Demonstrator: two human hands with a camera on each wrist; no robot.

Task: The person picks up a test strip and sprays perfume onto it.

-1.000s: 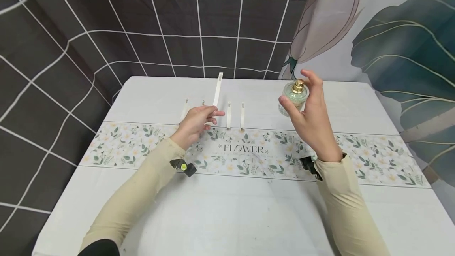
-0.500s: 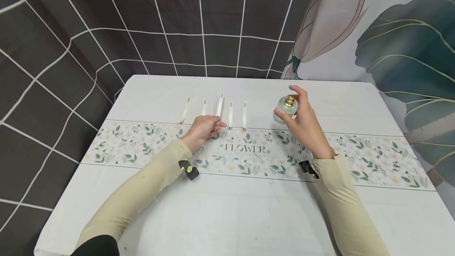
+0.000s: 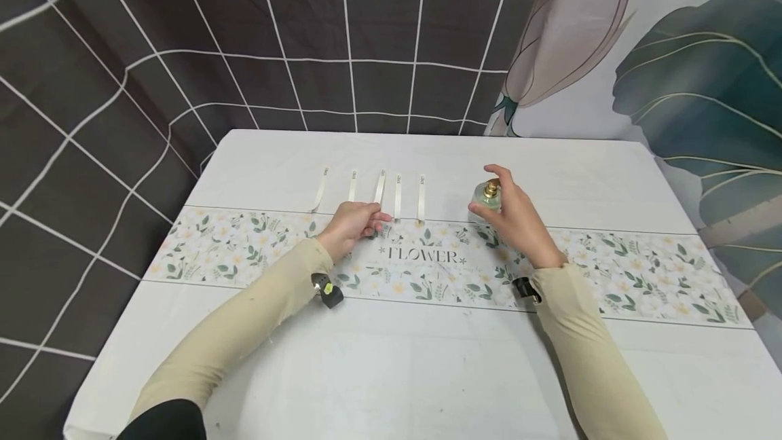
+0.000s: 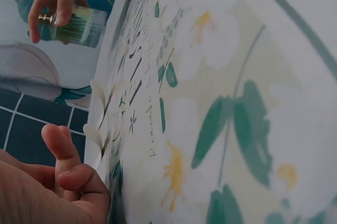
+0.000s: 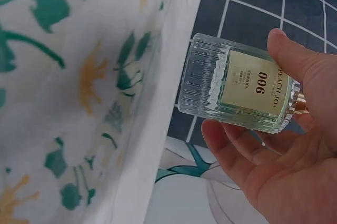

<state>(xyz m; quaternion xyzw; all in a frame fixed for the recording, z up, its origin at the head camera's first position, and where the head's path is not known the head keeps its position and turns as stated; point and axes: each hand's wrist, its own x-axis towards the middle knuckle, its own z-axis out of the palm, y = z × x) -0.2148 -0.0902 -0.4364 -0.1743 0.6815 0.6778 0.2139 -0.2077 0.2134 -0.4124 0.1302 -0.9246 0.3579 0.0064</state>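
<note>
Currently holding bottle (image 5: 237, 84) in right hand (image 3: 519, 219), with thumb and fingers bent round its upper part and forefinger arched beside gold top (image 3: 491, 189). Spread only about as wide as the glass. Held roughly upright, gold top uppermost, with label (image 5: 258, 84) marked "006" turned toward right wrist. Located over far half of table (image 3: 397, 358), to the right of every strip and well apart from them. Unable to confirm, from these angles, contact or gap between base and table.

At left hand (image 3: 351, 226): thumb and forefinger brought together, pinching near end of strip (image 3: 380, 187), middle one in a row of five; remaining fingers loosely bent. Counted to each side: two other strips (image 3: 398, 195), leftmost curved at its near end. Placed just beyond left hand, near ends close to floral band (image 3: 208, 243) lettered "FLOWER".

Noted also: black straps (image 3: 330, 290) at both wrists, pale sleeves (image 3: 244, 321) on both arms, dark gridded cloth (image 3: 305, 26) behind table.
</note>
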